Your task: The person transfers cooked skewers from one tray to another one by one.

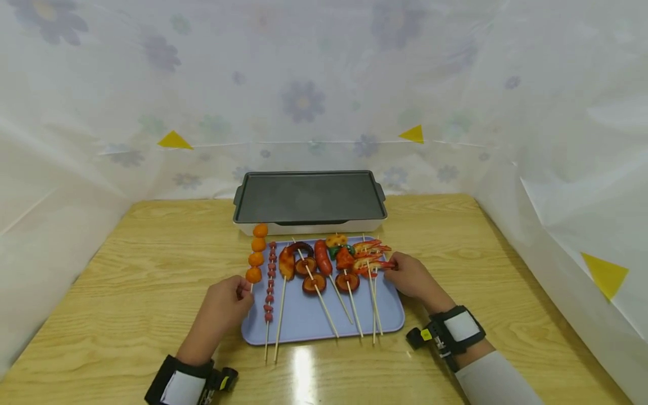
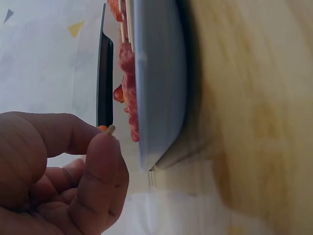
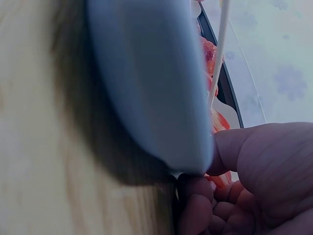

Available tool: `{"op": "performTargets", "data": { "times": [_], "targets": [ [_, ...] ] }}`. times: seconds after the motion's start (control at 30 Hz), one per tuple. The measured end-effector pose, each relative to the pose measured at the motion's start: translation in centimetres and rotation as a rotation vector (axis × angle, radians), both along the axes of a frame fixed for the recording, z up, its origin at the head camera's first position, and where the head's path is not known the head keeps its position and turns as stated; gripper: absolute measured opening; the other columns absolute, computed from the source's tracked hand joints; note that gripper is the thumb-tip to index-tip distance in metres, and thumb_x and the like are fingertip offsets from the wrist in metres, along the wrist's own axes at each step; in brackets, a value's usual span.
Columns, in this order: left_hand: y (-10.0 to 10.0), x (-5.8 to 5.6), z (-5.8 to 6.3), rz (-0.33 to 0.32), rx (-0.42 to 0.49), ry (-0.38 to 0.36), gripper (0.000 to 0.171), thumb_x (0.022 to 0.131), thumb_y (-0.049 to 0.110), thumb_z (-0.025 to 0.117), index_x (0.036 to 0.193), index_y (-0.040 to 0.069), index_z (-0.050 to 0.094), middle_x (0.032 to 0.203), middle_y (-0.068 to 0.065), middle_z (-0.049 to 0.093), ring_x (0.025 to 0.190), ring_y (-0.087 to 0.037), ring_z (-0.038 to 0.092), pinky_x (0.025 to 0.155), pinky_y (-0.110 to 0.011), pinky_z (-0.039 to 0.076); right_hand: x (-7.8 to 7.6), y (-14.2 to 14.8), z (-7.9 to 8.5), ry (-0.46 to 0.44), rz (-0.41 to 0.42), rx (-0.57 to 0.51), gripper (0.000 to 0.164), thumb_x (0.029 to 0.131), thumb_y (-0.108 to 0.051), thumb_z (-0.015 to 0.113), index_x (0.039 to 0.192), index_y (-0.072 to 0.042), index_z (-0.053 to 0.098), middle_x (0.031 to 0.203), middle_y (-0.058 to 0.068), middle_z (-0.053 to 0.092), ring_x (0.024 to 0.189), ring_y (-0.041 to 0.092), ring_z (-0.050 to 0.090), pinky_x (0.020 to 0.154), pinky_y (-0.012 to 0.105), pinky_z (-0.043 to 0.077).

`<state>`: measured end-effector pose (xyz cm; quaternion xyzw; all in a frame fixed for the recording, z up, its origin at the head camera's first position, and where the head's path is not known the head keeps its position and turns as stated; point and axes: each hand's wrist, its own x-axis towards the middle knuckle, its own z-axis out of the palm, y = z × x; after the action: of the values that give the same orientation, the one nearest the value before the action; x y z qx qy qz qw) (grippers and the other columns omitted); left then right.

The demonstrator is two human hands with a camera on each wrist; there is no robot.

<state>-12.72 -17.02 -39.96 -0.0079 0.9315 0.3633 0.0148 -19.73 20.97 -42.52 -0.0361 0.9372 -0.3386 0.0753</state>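
My left hand [image 1: 228,304] pinches the stick of a skewer of orange balls [image 1: 256,259] between thumb and fingers, upright by the left edge of a lavender tray [image 1: 304,320]. In the left wrist view the stick's end [image 2: 111,130] pokes out between thumb and finger. My right hand [image 1: 412,275] grips the tray's right rim, thumb above and fingers below, beside the shrimp skewers [image 1: 372,263]. A skewer of small red meat pieces [image 1: 270,284] lies along the tray's left side. Mushroom [image 1: 314,283], sausage [image 1: 322,257] and other skewers lie across the middle.
Behind the tray stands a dark flat griddle [image 1: 309,197] with a white base and side handles. Several stick ends overhang the tray's front edge. A wooden table [image 1: 126,281] lies beneath, with flowered white sheeting [image 1: 304,73] around its back and sides.
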Motion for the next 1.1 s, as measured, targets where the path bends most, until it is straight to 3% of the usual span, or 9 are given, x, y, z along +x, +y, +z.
{"op": "performTargets", "data": {
  "times": [0.17,0.33,0.7,1.1],
  "targets": [
    [0.3,0.5,-0.1,-0.010,-0.017,-0.017,0.001,0.084,0.002,0.061,0.084,0.001,0.060,0.068,-0.003,0.051,0.059,-0.017,0.047,0.050,-0.030,0.038,0.0,0.0,0.1,0.003,0.004,0.004,0.008,0.088,-0.010,0.060,0.091,-0.003,0.056,0.074,0.008,0.050,0.062,0.021,0.048,0.053,0.032,0.037],
    [0.8,0.5,-0.3,-0.004,-0.046,-0.024,0.007,0.082,-0.001,0.060,0.078,0.003,0.057,0.064,-0.004,0.047,0.057,-0.018,0.045,0.050,-0.029,0.034,-0.1,0.0,0.1,0.016,0.004,0.013,0.009,0.088,-0.010,0.061,0.090,-0.003,0.056,0.074,0.008,0.050,0.063,0.021,0.048,0.054,0.032,0.037],
    [1.4,0.2,0.0,-0.001,-0.113,-0.118,0.012,0.081,0.001,0.066,0.074,0.002,0.057,0.065,-0.007,0.049,0.057,-0.020,0.048,0.048,-0.029,0.037,-0.1,0.0,-0.1,0.010,0.005,0.017,0.010,0.088,-0.010,0.061,0.092,-0.003,0.056,0.076,0.008,0.051,0.064,0.021,0.049,0.054,0.032,0.037],
    [1.5,0.4,0.3,-0.019,-0.141,-0.110,0.014,0.079,0.001,0.067,0.070,0.003,0.056,0.063,-0.006,0.049,0.054,-0.019,0.047,0.046,-0.028,0.036,-0.1,0.1,-0.3,-0.005,-0.010,0.015,0.010,0.088,-0.010,0.061,0.093,-0.003,0.056,0.076,0.008,0.051,0.064,0.021,0.049,0.053,0.032,0.037]
  ]
}}
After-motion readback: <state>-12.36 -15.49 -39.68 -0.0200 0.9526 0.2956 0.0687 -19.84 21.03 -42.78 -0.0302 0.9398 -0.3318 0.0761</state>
